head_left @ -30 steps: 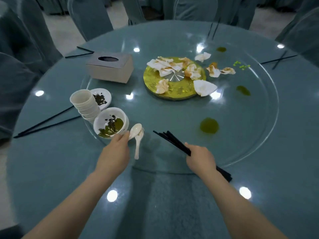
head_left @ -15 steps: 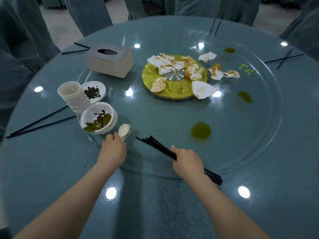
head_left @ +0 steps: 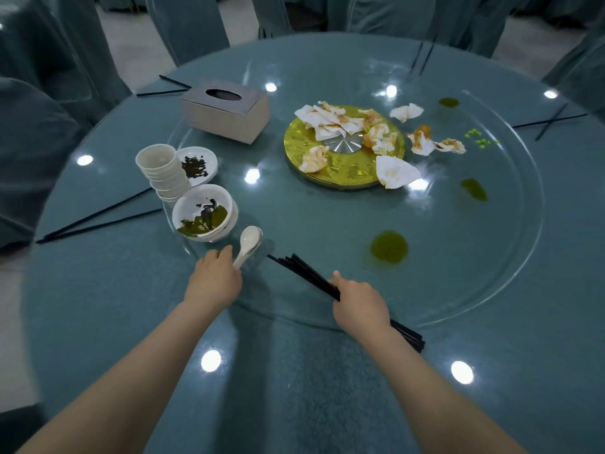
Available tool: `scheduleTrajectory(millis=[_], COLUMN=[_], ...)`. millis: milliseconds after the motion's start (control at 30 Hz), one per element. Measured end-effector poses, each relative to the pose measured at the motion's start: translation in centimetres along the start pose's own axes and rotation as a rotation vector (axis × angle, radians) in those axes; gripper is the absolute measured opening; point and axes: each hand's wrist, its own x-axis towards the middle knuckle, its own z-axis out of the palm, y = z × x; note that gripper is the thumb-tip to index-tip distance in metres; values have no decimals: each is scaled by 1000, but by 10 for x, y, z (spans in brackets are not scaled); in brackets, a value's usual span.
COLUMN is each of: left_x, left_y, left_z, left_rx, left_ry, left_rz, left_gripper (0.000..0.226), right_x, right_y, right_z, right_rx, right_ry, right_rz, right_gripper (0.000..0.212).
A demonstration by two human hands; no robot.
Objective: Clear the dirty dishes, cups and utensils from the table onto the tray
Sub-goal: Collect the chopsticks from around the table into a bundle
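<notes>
Teal cloth covers the round table (head_left: pixel 98 309) under my forearms, which angle inward. My right hand (head_left: pixel 358 306) grips a bundle of black chopsticks (head_left: pixel 304 273) running from lower right to upper left, tips fanned toward the bowls; my left hand (head_left: pixel 212 280) pinches white spoons (head_left: pixel 249 240) by the handle, scoops pointing away. Beyond sit stacked bowls (head_left: pixel 203 213) and cups (head_left: pixel 162 170).

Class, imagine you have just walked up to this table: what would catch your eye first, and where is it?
The gold disc at the middle of the glass turntable, strewn with stained crumpled napkins, stands out first. At the near left, stacked cups lean beside a dirty bowl. Nearest, the left hand holds white spoons and the right hand grips a bundle of black chopsticks.
</notes>
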Motion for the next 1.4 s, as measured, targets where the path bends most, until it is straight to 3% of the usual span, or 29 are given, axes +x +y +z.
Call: scheduleTrajectory(millis=[167, 300, 433, 833, 1200, 1300, 1400], left_x=[-30, -58, -90, -260, -470, -504, -525], left_y=[-22, -44, -67, -202, -399, -440, -477], left_z=[-15, -24, -41, -123, -192, -198, -200], left_rx=[-72, -106, -170, -421, -520, -541, -558], left_ry=[20, -5, 48, 433, 694, 754, 810], left_rz=[33, 55, 76, 191, 46, -8, -69], left_gripper=[55, 51, 51, 55, 47, 47, 47], right_x=[-23, -39, -55, -166, -339, -365, -375], right_y=[-7, -30, -66, -235, -482, -526, -561], right_z=[5, 3, -3, 46, 106, 117, 130], right_rx=[255, 403, 392, 603, 948, 988, 972], right_ry=[144, 111, 114, 85, -251, -400, -426], right_rz=[19, -8, -108, -298, -544, -604, -645], right_gripper=[18, 16, 17, 22, 24, 20, 18])
